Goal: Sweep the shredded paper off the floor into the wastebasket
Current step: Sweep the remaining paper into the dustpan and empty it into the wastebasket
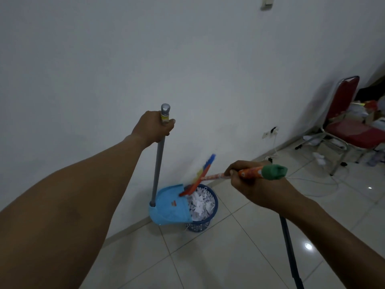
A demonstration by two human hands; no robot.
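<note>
White tiled floor (239, 257), white wall | left hand (153, 127) gripping grey pole of light-blue plastic dustpan (169, 207), tipped over dark-blue perforated wastebasket (208, 223) | shredded white paper (201, 203) inside wastebasket | right hand (253, 184) gripping orange-handled broom (248, 173), head at dustpan mouth.

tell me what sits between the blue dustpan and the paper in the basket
The broom head: in the head view it reaches across the dustpan mouth, over the shredded paper in the basket.

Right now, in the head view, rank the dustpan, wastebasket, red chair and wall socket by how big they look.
1. Red chair, though it stands farther off.
2. Dustpan.
3. Wastebasket, partly hidden behind the dustpan, so those two are close and unsure.
4. Wall socket, clearly smallest.
</note>
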